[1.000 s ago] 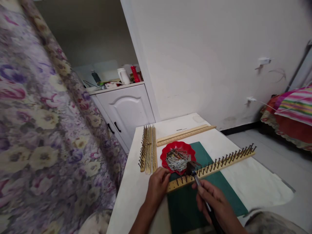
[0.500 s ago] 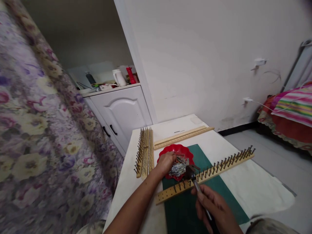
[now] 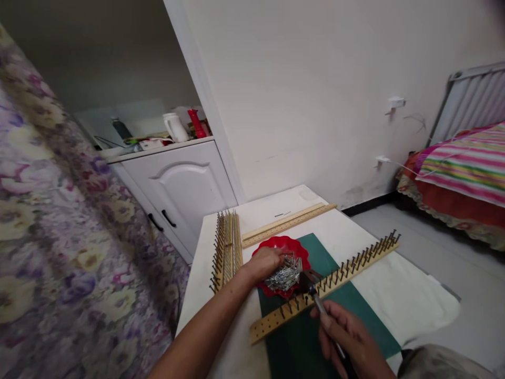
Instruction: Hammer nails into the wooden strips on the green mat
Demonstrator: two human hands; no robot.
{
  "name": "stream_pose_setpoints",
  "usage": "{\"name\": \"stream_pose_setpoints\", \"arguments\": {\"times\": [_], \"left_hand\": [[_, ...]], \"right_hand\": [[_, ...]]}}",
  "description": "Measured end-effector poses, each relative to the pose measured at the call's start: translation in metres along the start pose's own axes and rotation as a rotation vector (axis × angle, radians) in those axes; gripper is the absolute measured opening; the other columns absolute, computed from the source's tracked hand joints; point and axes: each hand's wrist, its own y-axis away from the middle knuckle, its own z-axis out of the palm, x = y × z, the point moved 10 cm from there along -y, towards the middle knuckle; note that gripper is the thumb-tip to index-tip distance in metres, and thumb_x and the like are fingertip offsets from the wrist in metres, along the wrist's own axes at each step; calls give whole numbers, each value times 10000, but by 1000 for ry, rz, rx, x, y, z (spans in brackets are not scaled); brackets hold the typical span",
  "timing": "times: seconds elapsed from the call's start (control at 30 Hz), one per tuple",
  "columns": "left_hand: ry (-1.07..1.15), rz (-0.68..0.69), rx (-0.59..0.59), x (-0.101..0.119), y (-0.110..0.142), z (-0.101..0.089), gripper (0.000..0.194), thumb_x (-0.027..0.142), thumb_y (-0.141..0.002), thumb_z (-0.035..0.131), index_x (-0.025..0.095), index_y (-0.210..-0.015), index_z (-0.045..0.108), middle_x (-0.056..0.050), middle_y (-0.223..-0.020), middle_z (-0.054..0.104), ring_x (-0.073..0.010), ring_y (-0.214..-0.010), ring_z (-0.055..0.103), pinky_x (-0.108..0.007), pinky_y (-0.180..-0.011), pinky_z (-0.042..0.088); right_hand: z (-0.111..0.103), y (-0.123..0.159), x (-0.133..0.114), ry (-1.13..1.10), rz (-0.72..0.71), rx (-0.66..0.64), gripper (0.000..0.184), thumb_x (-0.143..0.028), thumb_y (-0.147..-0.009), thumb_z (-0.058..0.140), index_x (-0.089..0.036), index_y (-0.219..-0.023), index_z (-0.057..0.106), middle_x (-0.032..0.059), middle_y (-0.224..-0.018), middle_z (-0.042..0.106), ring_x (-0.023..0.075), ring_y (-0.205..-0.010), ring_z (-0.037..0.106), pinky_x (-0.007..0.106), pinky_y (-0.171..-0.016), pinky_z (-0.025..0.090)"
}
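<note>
My left hand (image 3: 265, 262) reaches over the rim of a red scalloped bowl (image 3: 276, 242), fingers curled at the pile of silver nails (image 3: 286, 276). What sits between its fingertips is hidden. In my right hand (image 3: 343, 331) is a claw hammer (image 3: 320, 304), gripped by its handle, with the dark head above a wooden strip (image 3: 260, 329). Dark nails (image 3: 357, 266) stand in rows along most of that strip. Its near left end shows bare drilled holes. The strip lies slantwise across a green mat (image 3: 292, 342), in front of the bowl.
Nail-studded strips (image 3: 226, 247) stand at the table's left side. More drilled wooden strips (image 3: 288, 223) lie behind the bowl, near a few loose nails (image 3: 282, 215). A flowered curtain (image 3: 79, 237) hangs at left, a white cabinet (image 3: 181, 195) stands behind, and a bed (image 3: 461, 173) is at right.
The view has swung a little to the right. My left hand stays in the bowl and my right hand still grips the hammer over the strip.
</note>
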Motion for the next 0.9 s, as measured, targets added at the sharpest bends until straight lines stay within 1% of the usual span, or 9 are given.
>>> {"name": "stream_pose_setpoints", "arguments": {"times": [0.1, 0.13, 0.3, 0.43, 0.57, 0.63, 0.7, 0.8, 0.9], "left_hand": [[-88, 30, -3, 7, 8, -5, 213, 199, -827, 426, 175, -742, 620, -38, -803, 627, -160, -703, 530, -245, -660, 359], [-103, 23, 14, 7, 12, -8, 226, 200, -839, 409, 172, -754, 616, -37, -796, 620, -158, -699, 525, -244, -659, 358], [-113, 6, 91, 9, 37, -19, 199, 193, -849, 395, 186, -831, 594, -32, -815, 604, -154, -737, 526, -237, -677, 370], [68, 22, 245, 15, 61, -34, 166, 198, -840, 412, 206, -889, 570, -25, -858, 595, -145, -780, 536, -227, -685, 389], [293, -35, 395, 19, 89, -43, 135, 182, -816, 433, 194, -857, 561, -10, -801, 568, -120, -689, 522, -215, -632, 388], [378, -96, 461, 19, 107, -42, 121, 194, -814, 436, 187, -832, 556, -4, -772, 550, -115, -658, 511, -211, -606, 386], [441, -156, 496, 19, 127, -34, 121, 216, -817, 437, 183, -808, 554, 2, -735, 537, -116, -638, 507, -208, -587, 385], [484, -235, 498, 19, 156, -16, 145, 251, -827, 436, 184, -781, 556, 8, -691, 533, -118, -615, 508, -209, -576, 388], [483, -288, 515, 18, 177, -4, 174, 264, -837, 426, 191, -781, 574, -5, -721, 559, -131, -656, 529, -224, -611, 402]], "right_hand": [[-2, 1, -6, -8, -40, 17, 369, -511, -804, 515, -167, -924, 458, -63, -460, 562, 15, -231, 330, 121, -266, 159], [-2, 1, -8, -8, -53, 24, 357, -501, -810, 513, -166, -923, 459, -62, -464, 563, 13, -233, 330, 120, -268, 162], [0, 1, -16, 49, -92, 61, 315, -456, -842, 498, -160, -946, 461, -63, -483, 558, 11, -257, 339, 117, -284, 187], [4, 8, -18, 59, -110, 101, 316, -452, -840, 504, -162, -959, 469, -61, -489, 557, 12, -264, 345, 120, -290, 186], [5, 29, -10, 23, -116, 175, 336, -468, -826, 517, -171, -974, 470, -61, -482, 560, 15, -257, 347, 125, -288, 177], [6, 43, -5, 21, -124, 216, 327, -459, -825, 525, -170, -970, 475, -56, -488, 564, 18, -264, 360, 126, -294, 187], [8, 56, 0, 23, -126, 245, 322, -456, -823, 531, -168, -959, 484, -50, -497, 568, 19, -270, 368, 128, -295, 197], [13, 72, 7, 23, -119, 266, 334, -471, -810, 540, -166, -938, 497, -49, -494, 564, 23, -268, 366, 132, -291, 201], [17, 81, 13, 34, -119, 277, 334, -472, -806, 545, -161, -920, 507, -51, -485, 555, 25, -267, 360, 137, -294, 198]]}}
